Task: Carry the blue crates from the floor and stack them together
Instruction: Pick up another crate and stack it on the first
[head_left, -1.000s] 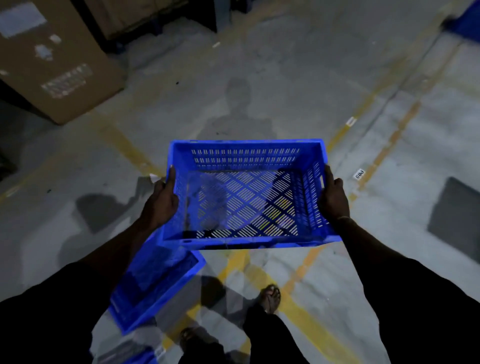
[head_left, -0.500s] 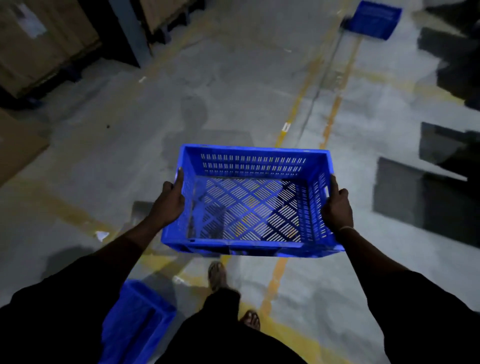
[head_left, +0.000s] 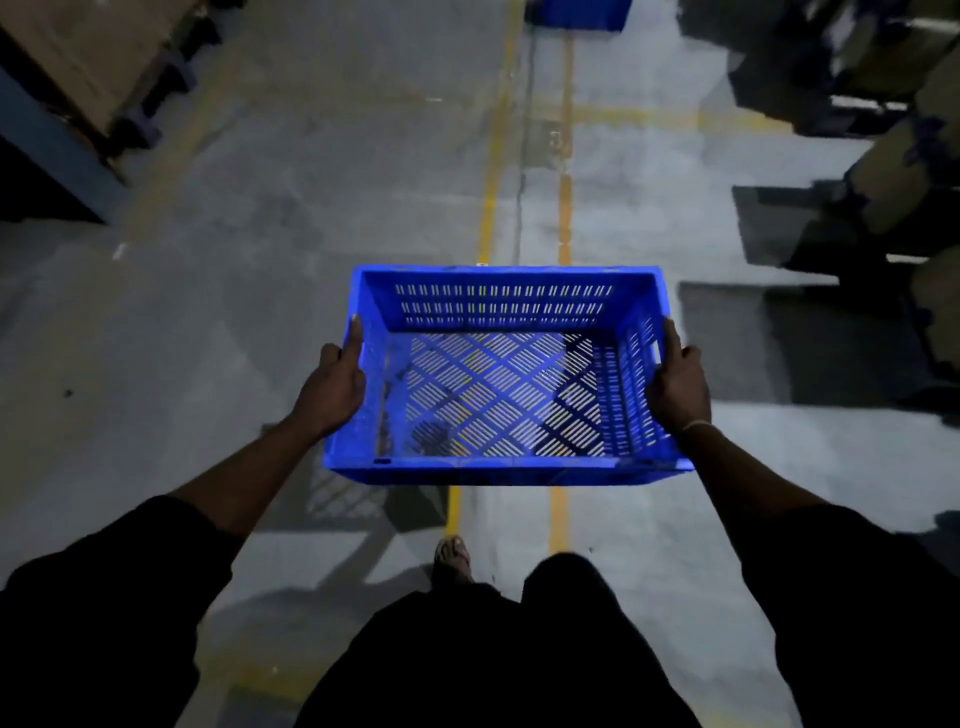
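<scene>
Blue perforated plastic fills the middle of the frame: the crate (head_left: 506, 374) that I carry in front of me, clear of the floor, its open top facing up and nothing inside it. My left hand (head_left: 332, 387) grips its left wall, thumb laid along the rim and the other fingers curled under the outside edge, where I cannot see them. My right hand (head_left: 678, 384) holds the right wall the same way, thumb up on the rim, with a thin bangle (head_left: 696, 426) at the wrist. Through the slotted bottom the concrete floor (head_left: 311, 218) shows, and two yellow painted lines (head_left: 491, 171) run from the top of the frame down under the crate. Another blue crate (head_left: 576, 13) sits on the floor at the top edge, well apart from mine. Brown cardboard boxes (head_left: 98, 47) stand in the upper left, and dark shelving or stock (head_left: 852, 57) fills the upper right, too dim to make out. One sandalled foot (head_left: 452, 558) shows below the crate, between my dark sleeves.
</scene>
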